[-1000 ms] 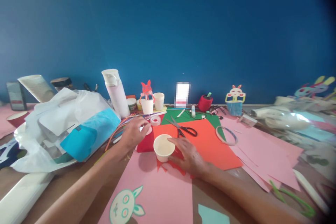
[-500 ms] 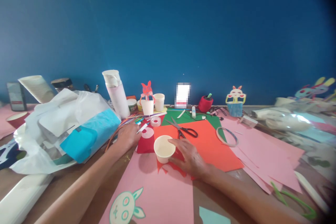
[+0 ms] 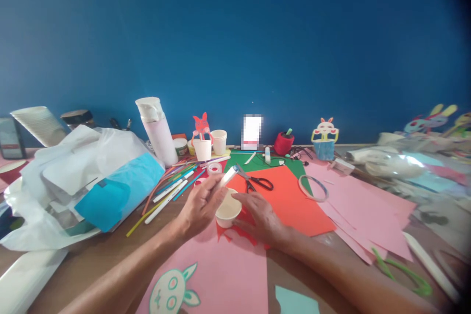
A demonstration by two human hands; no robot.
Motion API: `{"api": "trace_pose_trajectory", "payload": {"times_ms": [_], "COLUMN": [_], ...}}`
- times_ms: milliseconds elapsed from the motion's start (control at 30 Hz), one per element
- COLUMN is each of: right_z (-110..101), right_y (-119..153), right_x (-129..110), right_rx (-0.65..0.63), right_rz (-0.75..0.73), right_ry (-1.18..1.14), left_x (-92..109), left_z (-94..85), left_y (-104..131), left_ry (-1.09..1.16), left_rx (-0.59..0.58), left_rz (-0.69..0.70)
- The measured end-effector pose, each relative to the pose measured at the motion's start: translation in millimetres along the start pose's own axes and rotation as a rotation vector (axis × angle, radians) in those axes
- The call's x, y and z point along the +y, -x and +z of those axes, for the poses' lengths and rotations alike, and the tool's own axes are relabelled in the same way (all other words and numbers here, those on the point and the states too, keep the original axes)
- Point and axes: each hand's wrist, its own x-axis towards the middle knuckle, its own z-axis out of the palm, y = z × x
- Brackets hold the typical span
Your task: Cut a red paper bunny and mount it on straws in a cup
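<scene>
My left hand (image 3: pixel 202 206) is closed around a white marker (image 3: pixel 229 175) with a blue end that points up and away to the right. A small white paper cup (image 3: pixel 228 212) stands upright just beyond it, partly hidden by that hand. The fingers and thumb of my right hand (image 3: pixel 263 218) grip the cup's right side. Beneath the cup lie red paper scraps and a pink sheet (image 3: pixel 235 274). A rabbit-face cutout (image 3: pixel 171 292) with green outlines rests on this sheet, nearest me.
Black-handled scissors (image 3: pixel 257 181) lie on orange paper (image 3: pixel 294 201). Several markers and pipe cleaners (image 3: pixel 172 191) are spread left of my hands. A plastic bag (image 3: pixel 73 186) fills the left side. A white bottle (image 3: pixel 156 132) and a blue cup with a rabbit figure (image 3: pixel 325 148) stand by the wall.
My left hand has come from the pile of markers toward the cup, bringing a white marker with it. My right hand stays at the cup.
</scene>
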Motion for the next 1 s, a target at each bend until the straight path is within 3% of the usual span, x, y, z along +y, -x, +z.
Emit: {"api": "trace_pose_trajectory", "payload": {"times_ms": [167, 233, 367, 467, 633, 733, 867, 1000], "right_z": [2, 0, -8, -15, -26, -31, -32, -36], "right_y": [3, 3, 1, 0, 2, 3, 5, 3], "right_x": [3, 2, -1, 4, 21, 25, 19, 9], "right_rx": [-0.063, -0.063, 0.034, 0.136, 0.164, 0.184, 0.167, -0.055], "right_rz": [-0.002, -0.009, -0.022, 0.062, 0.385, 0.494, 0.456, 0.320], "right_ry": [0.004, 0.009, 0.010, -0.042, -0.326, -0.429, -0.527, -0.751], "left_x": [12, 10, -2, -12, -20, -17, -10, -10], "left_z": [19.4, 29.4, 43.2, 49.3, 55.1, 53.5, 48.6, 49.5], "left_y": [22, 31, 41, 45, 49, 49, 47, 45], "left_ry": [0.176, 0.266, 0.419, 0.448, 0.352, 0.439, 0.618, 0.629], "left_rx": [-0.380, -0.480, -0.550, -0.586, -0.552, -0.530, -0.386, -0.260], "left_rz": [-0.094, -0.158, -0.240, -0.316, -0.264, -0.325, -0.361, -0.376]}}
